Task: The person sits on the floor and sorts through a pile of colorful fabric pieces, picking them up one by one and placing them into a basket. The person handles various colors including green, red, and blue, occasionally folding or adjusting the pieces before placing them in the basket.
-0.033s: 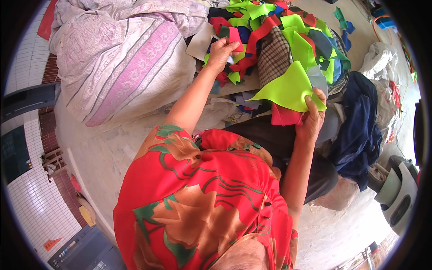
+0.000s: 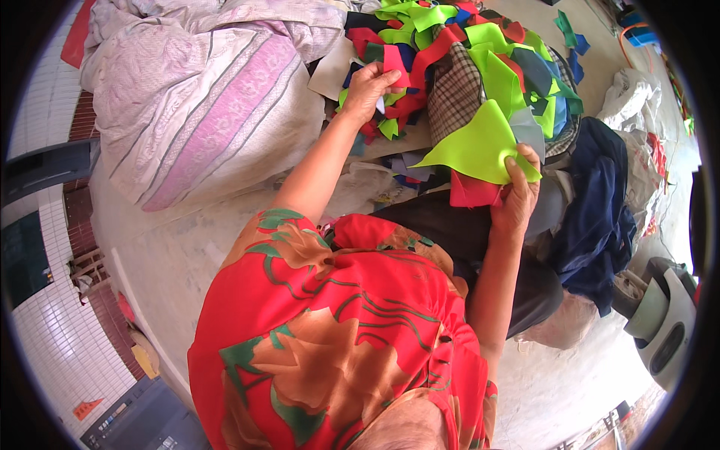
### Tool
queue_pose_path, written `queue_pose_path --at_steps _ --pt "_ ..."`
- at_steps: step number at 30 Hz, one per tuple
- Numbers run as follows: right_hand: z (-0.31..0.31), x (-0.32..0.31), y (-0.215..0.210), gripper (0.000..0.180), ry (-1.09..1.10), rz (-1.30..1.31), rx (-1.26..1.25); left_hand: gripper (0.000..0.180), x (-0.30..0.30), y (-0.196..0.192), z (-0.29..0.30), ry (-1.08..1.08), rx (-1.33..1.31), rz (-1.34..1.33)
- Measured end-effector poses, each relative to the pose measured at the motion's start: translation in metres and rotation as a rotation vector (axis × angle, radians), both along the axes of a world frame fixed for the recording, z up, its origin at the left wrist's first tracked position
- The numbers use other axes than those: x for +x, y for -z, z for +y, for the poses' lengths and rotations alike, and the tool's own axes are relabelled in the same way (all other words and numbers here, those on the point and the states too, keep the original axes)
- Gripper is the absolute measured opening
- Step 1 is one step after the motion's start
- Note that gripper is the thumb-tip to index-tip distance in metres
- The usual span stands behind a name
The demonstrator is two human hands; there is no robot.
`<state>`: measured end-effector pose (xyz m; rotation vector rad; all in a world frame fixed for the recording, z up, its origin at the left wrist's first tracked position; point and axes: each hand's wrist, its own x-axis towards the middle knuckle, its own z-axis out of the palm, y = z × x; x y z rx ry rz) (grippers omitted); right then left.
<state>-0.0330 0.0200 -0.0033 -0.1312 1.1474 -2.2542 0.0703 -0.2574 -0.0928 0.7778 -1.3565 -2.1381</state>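
A heap of fabric scraps (image 2: 480, 52) in lime green, red, blue and checked brown lies on the floor in front of me. My left hand (image 2: 366, 91) reaches into its near left side, fingers closed around a pink-red scrap (image 2: 394, 61). My right hand (image 2: 517, 196) pinches the corner of a large lime green piece of fabric (image 2: 476, 146), lifted at the heap's near edge. A red piece (image 2: 471, 192) sits just under it, against my fingers. My red flowered top fills the lower middle of the view.
A big white bundle with pink stripes (image 2: 202, 97) lies at the left. A navy cloth (image 2: 592, 210) and a white cloth (image 2: 626, 94) lie at the right. A grey and white machine (image 2: 664, 319) stands at the lower right, tiled walls (image 2: 52, 330) at the left.
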Motion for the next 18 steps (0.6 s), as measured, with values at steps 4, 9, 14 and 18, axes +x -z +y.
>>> queue_pose_path --at_steps 4,9,14,18 --pt "-0.004 0.005 -0.003 0.016 -0.023 0.038 0.01 0.025 -0.002 -0.046 0.037 0.178 0.275 0.275" --pt "-0.004 0.004 -0.005 0.017 -0.046 -0.04 -0.002 0.033 -0.011 -0.072 0.073 0.296 0.454 0.401" --pt "-0.001 0.006 -0.003 0.029 -0.043 -0.032 0.006 0.034 -0.023 -0.088 0.099 0.369 0.455 0.398" --pt "0.003 0.008 -0.009 0.062 -0.163 0.162 0.101 0.028 -0.026 -0.105 0.126 0.412 0.245 0.264"
